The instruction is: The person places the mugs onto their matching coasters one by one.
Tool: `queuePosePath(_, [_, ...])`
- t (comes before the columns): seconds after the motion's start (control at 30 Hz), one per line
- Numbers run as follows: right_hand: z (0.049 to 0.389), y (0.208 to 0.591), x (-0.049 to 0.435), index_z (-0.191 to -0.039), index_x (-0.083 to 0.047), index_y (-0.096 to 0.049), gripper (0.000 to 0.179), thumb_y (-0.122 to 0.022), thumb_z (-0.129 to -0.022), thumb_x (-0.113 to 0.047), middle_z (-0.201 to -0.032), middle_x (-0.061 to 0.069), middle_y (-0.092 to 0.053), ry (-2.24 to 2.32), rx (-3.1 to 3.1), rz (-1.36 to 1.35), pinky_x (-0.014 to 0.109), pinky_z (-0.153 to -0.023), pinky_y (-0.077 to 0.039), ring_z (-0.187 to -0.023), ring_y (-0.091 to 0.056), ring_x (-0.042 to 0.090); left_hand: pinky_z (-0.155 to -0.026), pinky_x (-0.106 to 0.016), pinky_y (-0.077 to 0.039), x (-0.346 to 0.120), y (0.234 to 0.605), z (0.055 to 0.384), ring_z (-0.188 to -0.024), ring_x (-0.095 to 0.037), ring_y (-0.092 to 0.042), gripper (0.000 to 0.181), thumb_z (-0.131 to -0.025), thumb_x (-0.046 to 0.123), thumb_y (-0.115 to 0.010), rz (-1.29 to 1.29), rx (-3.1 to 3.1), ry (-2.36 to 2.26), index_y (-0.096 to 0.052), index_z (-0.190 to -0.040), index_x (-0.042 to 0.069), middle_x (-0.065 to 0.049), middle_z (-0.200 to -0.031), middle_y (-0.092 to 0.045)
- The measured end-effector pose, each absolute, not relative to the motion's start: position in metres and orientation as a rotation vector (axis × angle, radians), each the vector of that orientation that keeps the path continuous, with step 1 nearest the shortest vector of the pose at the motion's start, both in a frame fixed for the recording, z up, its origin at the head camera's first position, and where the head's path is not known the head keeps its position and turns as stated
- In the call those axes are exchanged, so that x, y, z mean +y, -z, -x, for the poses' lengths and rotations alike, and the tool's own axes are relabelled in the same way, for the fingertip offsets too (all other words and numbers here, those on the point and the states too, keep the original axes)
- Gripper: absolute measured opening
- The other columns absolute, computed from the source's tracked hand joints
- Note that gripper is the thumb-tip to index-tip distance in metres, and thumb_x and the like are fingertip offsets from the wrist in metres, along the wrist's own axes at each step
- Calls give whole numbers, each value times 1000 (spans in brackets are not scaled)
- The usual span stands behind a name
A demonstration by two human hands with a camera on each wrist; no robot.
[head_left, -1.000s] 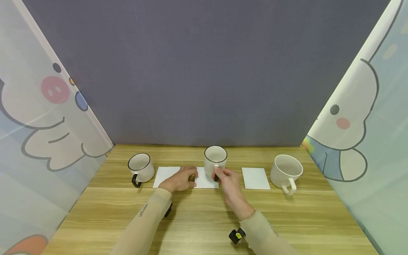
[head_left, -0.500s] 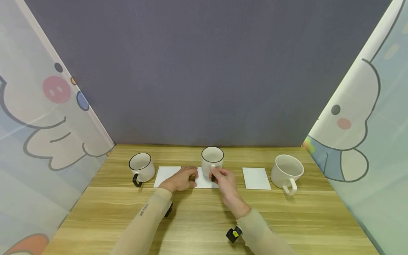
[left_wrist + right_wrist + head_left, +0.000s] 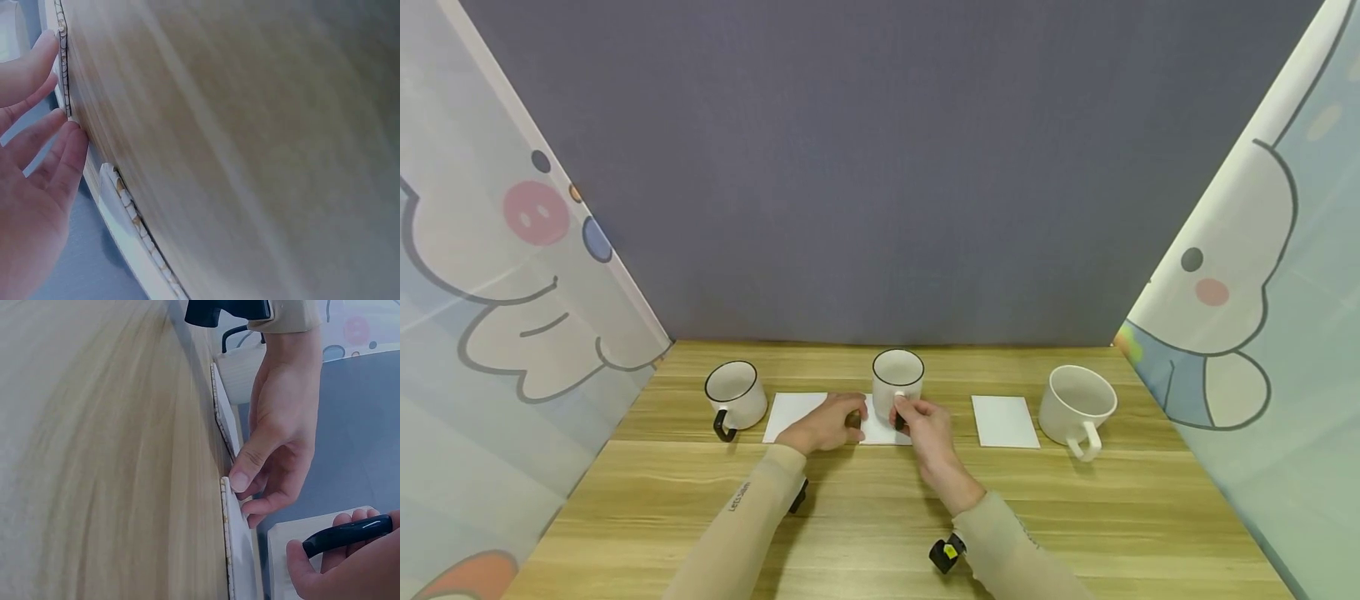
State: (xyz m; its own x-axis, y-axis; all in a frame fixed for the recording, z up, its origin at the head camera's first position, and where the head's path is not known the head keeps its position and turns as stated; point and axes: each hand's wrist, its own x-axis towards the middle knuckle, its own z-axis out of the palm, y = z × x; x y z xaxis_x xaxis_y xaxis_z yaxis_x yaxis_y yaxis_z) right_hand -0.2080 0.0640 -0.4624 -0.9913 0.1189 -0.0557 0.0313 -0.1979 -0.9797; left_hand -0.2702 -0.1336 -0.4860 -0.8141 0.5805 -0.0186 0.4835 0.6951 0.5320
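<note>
In the head view a white mug with a black rim [image 3: 897, 382] is on the middle white cardboard square [image 3: 880, 432]. My right hand [image 3: 928, 431] pinches its black handle [image 3: 347, 534] between thumb and fingers. At the left edge of that middle square my left hand [image 3: 830, 422] rests, thumb and fingers spread in a loose arc. In the right wrist view the left thumb [image 3: 240, 478] touches the square's corner. The left wrist view shows the left fingers [image 3: 69, 153] near the square's corrugated edge.
A second black-rimmed mug [image 3: 737, 397] stands at the left, beside a partly covered white square [image 3: 788, 410]. To the right lie another white square [image 3: 1004, 422] and a larger all-white mug [image 3: 1077, 408]. A grey panel [image 3: 880, 183] backs the wooden table [image 3: 850, 533].
The right hand has brought the mug slightly left and nearer on the middle square. The left hand has stayed in place at the square's edge.
</note>
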Motion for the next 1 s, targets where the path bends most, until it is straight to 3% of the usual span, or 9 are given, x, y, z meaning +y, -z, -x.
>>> queuePosePath(0.23, [209, 467, 60, -86, 12, -68, 28, -65, -99, -13, -75, 6, -65, -2371, -1977, 198, 28, -75, -51, -79, -59, 17, -117, -54, -29, -134, 484, 269, -134, -38, -47, 21, -91, 15, -78, -857, 2727, -777, -64, -106, 14, -7, -136, -60])
queuePosePath(0.5, [210, 471, 58, -91, 15, -68, 28, -65, -99, -12, -75, 5, -65, -2398, -1982, 211, 29, -76, -51, -78, -59, 16, -120, -54, -24, -134, 487, 268, -139, -40, -43, 21, -90, 14, -78, -840, 2729, -779, -64, -106, 13, -14, -146, -54])
queuePosePath(0.7, [210, 471, 56, -94, 18, -67, 30, -63, -101, -11, -78, 6, -67, -2413, -1977, 202, 30, -77, -53, -79, -60, 15, -115, -55, -32, -133, 487, 269, -138, -41, -43, 21, -90, 14, -79, -827, 2723, -806, -64, -105, 14, -14, -147, -54])
queuePosePath(1.0, [208, 477, 52, -89, 13, -70, 28, -65, -100, -13, -76, 4, -67, -2386, -2029, 179, 27, -77, -51, -80, -59, 16, -106, -51, -40, -133, 485, 268, -124, -33, -50, 21, -90, 13, -79, -839, 2721, -814, -63, -104, 13, -2, -131, -62])
